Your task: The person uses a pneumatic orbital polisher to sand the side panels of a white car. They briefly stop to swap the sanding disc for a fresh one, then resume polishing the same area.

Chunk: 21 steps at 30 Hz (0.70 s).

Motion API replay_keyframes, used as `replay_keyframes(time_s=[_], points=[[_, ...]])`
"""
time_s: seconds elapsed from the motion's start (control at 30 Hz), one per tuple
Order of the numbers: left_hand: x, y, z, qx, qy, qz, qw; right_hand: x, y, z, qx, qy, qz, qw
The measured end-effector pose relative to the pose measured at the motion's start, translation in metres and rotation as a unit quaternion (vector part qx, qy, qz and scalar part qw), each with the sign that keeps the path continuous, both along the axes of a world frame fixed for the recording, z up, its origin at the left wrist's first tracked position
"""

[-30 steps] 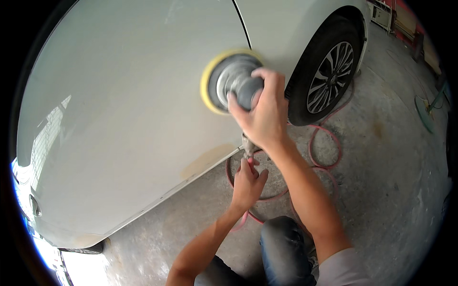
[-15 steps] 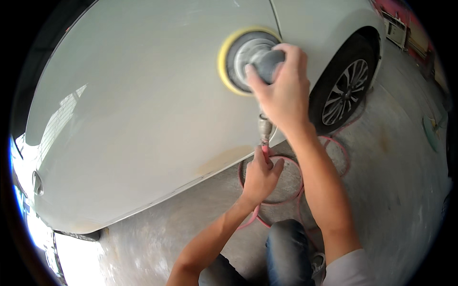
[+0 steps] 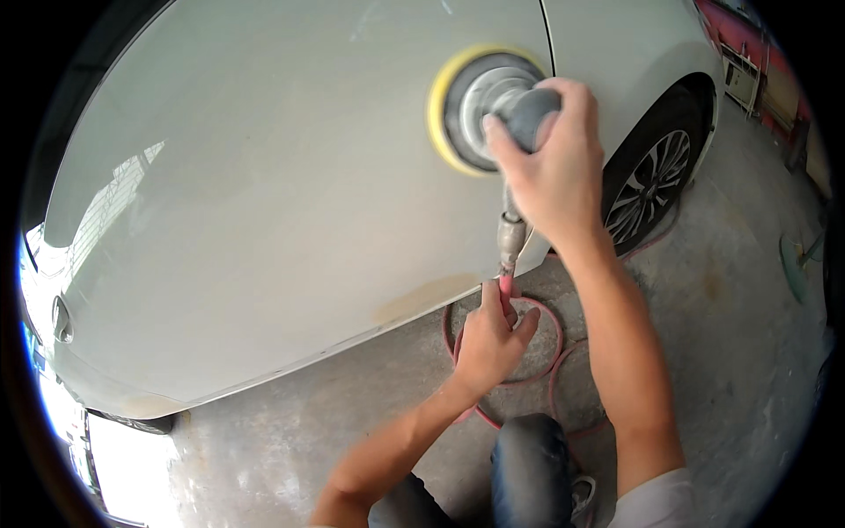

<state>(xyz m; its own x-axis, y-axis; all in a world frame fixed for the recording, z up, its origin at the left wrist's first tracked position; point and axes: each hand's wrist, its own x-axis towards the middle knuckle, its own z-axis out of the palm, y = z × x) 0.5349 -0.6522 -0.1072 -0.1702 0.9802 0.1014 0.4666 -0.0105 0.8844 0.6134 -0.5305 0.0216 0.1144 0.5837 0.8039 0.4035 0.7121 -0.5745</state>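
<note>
A round air sander (image 3: 475, 95) with a yellow-edged pad lies against the pale car door (image 3: 290, 176), near its upper right seam. My right hand (image 3: 563, 158) is closed over its dark grey top, fingers and thumb wrapped round it. A metal hose coupling (image 3: 510, 238) hangs below the tool. Just under that coupling, my left hand (image 3: 493, 339) grips the red air hose (image 3: 505, 287). The door has a tan patch (image 3: 427, 297) by its lower edge, close to my left hand. The pad's working face is hidden against the panel.
Loops of the hose (image 3: 554, 356) lie on the concrete floor (image 3: 290, 449) below the door. To the right is a car wheel (image 3: 651, 185) under its arch. My bent knee (image 3: 531, 458) is close beneath the hose. A metal stand (image 3: 741, 79) is at the far right.
The car, wheel and seam have shifted to the right in view, along with the sander and both hands. Against the door, the sander has moved only slightly. Both grips are unchanged.
</note>
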Motion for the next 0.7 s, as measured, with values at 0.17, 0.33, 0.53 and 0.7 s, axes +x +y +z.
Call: replay_keyframes(time_s=[0.17,0.33,0.53,0.7], points=[[-0.011,-0.012,-0.012,0.052,-0.053,0.051,0.996,-0.050,-0.031,-0.002,0.112,-0.079,0.059,0.989],[-0.006,-0.017,-0.022,0.026,-0.065,0.016,0.997,-0.049,-0.038,-0.007,0.039,-0.115,0.068,0.990],[-0.004,-0.008,-0.012,0.039,-0.073,0.023,0.996,-0.037,-0.029,0.000,0.092,-0.096,0.036,0.990],[-0.010,0.001,0.000,0.068,-0.055,0.017,0.996,-0.045,-0.020,0.012,0.130,-0.066,0.000,0.989]])
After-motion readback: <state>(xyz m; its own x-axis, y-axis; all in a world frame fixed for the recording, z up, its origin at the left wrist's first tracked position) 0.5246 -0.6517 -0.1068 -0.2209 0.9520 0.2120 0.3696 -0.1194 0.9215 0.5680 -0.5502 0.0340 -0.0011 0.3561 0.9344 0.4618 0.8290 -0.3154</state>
